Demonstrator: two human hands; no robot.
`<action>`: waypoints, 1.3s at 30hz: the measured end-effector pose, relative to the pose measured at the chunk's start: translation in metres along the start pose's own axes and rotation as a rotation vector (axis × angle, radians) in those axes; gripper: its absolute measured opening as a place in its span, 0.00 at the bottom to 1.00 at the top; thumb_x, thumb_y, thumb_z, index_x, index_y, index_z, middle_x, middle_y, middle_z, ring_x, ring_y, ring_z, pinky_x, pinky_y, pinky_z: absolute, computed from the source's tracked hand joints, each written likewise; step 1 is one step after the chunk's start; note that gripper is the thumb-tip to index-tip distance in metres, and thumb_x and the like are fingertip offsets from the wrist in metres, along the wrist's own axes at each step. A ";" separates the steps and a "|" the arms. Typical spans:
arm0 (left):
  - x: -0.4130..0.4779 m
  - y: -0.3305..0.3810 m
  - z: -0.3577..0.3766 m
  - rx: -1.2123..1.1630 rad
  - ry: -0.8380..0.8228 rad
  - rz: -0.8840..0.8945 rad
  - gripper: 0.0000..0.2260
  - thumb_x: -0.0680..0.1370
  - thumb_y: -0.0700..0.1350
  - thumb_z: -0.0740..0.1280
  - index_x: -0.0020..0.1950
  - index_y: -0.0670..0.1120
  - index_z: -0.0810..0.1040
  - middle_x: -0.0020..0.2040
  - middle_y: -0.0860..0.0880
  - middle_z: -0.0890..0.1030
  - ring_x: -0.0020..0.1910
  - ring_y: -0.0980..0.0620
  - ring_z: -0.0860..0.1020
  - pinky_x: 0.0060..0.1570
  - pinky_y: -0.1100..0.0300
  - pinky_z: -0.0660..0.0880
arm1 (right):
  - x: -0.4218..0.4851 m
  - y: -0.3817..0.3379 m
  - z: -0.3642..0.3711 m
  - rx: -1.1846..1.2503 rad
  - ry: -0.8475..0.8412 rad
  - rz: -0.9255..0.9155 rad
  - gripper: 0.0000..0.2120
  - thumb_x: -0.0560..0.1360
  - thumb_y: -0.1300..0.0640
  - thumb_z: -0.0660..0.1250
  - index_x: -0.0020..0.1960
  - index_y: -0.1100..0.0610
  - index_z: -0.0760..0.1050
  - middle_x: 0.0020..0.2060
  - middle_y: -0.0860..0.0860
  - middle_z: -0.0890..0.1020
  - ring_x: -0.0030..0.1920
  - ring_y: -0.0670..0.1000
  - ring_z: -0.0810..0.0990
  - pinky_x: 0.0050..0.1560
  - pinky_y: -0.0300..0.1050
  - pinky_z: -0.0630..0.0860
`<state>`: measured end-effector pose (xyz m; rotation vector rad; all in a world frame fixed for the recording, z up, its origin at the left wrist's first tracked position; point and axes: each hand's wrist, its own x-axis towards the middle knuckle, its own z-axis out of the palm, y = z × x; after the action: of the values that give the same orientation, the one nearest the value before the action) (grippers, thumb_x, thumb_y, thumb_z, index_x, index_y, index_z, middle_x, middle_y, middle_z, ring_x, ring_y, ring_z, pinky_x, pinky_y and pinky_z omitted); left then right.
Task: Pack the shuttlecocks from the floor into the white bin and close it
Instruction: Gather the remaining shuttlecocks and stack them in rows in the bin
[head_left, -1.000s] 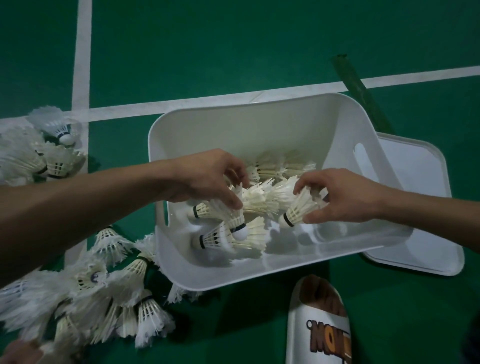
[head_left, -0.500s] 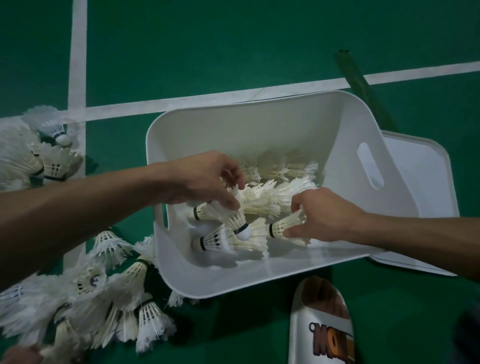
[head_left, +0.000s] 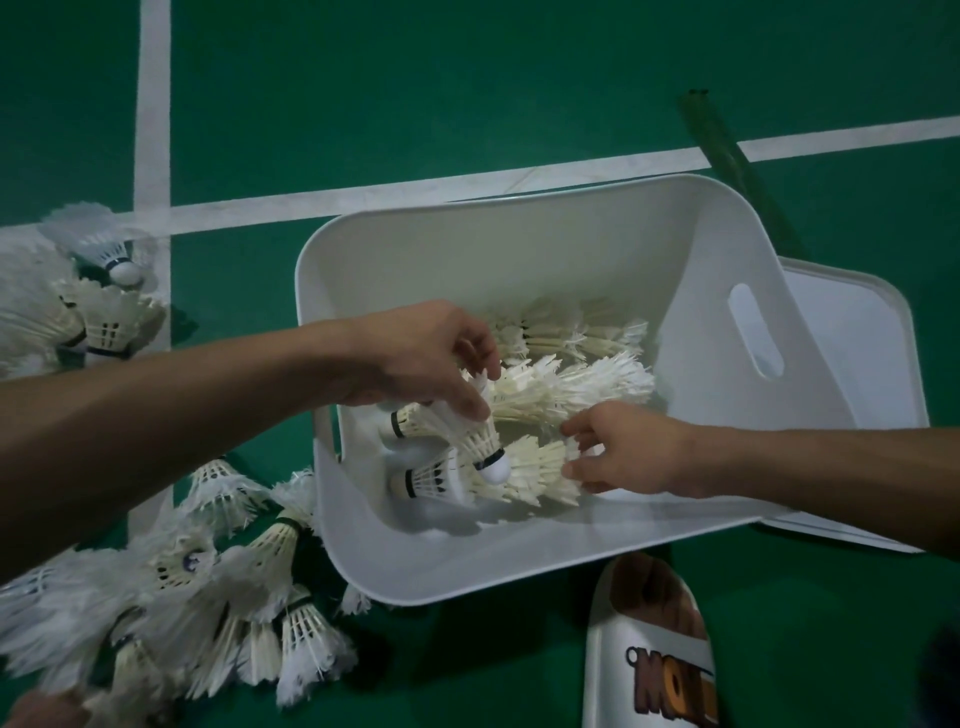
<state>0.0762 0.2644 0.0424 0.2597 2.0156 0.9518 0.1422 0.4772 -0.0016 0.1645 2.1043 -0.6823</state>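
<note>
Head view, looking down at a white bin (head_left: 519, 566) standing open on the green court floor (head_left: 467, 93), just below a white court line (head_left: 415, 192). The left hand (head_left: 415, 358) reaches in over the bin's left wall. Its grip is a thumb-and-fingers pinch on the feather skirt of one shuttlecock (head_left: 480, 439), cork end tilted down toward the near wall. The right hand (head_left: 634, 452) comes in from the right with a loosely spread grip – its fingertips (head_left: 571, 428) touch the feathers of a lying shuttlecock (head_left: 540, 473) without closing round it. More packed shuttlecocks (head_left: 582, 384) lie in rows on the bin's bottom, feathers toward the right wall. The lid (head_left: 862, 364) lies flat on the floor, touching the bin's right side. A loose pile of shuttlecocks (head_left: 182, 597) covers the floor at lower left – a smaller cluster (head_left: 98, 312) sits farther up. A white slipper (head_left: 649, 654) rests just below the bin.
</note>
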 end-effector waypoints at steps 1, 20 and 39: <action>0.000 0.000 0.000 -0.005 -0.005 -0.002 0.12 0.68 0.38 0.76 0.47 0.48 0.79 0.51 0.49 0.81 0.40 0.52 0.79 0.31 0.64 0.75 | -0.001 -0.001 0.001 0.103 0.002 0.023 0.18 0.75 0.63 0.68 0.63 0.61 0.69 0.54 0.57 0.78 0.46 0.55 0.83 0.52 0.53 0.81; 0.002 0.020 0.017 0.021 0.031 0.107 0.13 0.67 0.36 0.76 0.47 0.48 0.78 0.51 0.51 0.82 0.46 0.46 0.82 0.32 0.66 0.76 | -0.018 -0.012 -0.049 0.054 -0.010 -0.037 0.17 0.69 0.61 0.76 0.52 0.57 0.71 0.45 0.58 0.84 0.40 0.55 0.84 0.33 0.44 0.80; 0.004 0.005 0.042 0.799 -0.230 0.202 0.19 0.75 0.50 0.70 0.65 0.51 0.70 0.60 0.53 0.77 0.39 0.62 0.69 0.46 0.63 0.69 | -0.027 0.006 -0.054 -0.318 0.044 -0.029 0.29 0.65 0.51 0.78 0.64 0.49 0.72 0.52 0.50 0.75 0.50 0.52 0.77 0.48 0.44 0.75</action>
<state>0.1062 0.2923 0.0299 0.9706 2.0821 0.1637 0.1215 0.5146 0.0419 -0.0280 2.2299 -0.3561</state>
